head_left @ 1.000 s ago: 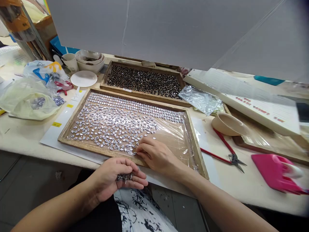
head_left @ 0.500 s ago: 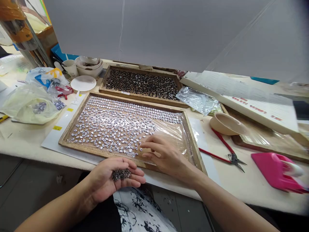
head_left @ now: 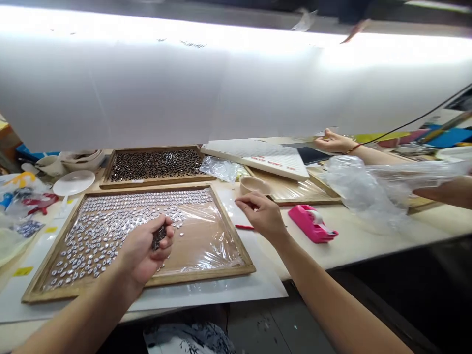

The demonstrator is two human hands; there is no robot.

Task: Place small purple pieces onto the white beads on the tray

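Right hand (head_left: 260, 216) is now leaving the tray (head_left: 206, 277), hovering near the beige bowl (head_left: 253, 185); I can't tell if it's gripping anything. Left hand (head_left: 145, 248) is curling around metal bits (head_left: 158, 238). White pieces (head_left: 83, 247) are lying in the tray; placing seems to be pausing.

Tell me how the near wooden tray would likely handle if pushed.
The near tray likely feels stiff, being wood-framed. Its small white pieces might shift, many lying scattered. It seems unlikely to tip, being broad and flat.
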